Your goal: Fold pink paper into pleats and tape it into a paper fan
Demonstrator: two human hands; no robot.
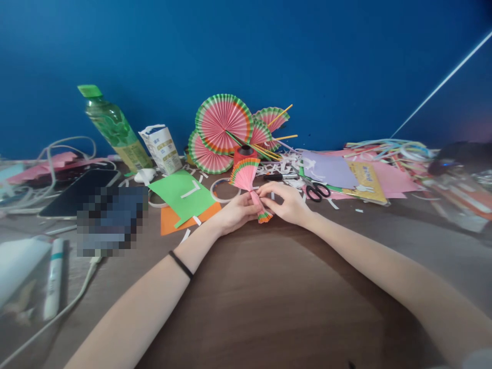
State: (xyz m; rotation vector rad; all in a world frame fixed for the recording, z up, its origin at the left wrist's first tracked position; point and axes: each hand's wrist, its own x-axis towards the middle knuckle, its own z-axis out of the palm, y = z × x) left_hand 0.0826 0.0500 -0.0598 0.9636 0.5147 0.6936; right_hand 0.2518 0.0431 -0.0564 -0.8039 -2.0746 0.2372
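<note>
A pleated paper fan (246,175), pink with green and orange edges, is pinched at its middle between both hands, so its two ends flare out like a bow. My left hand (239,211) grips it from the left, fingers closed around the folds. From the right, my right hand (285,201) pinches the same narrow middle with thumb and fingertips. Just behind the hands lie a white tape ring (225,191) and black-handled scissors (318,192). Part of the fan's middle is hidden by my fingers.
Finished round paper fans (224,123) lean against the blue wall. Left stand a green bottle (115,130) and a white carton (161,149), near green paper (182,197) and a marker (54,279). Purple paper (328,169) and paper strips (392,149) lie at the right.
</note>
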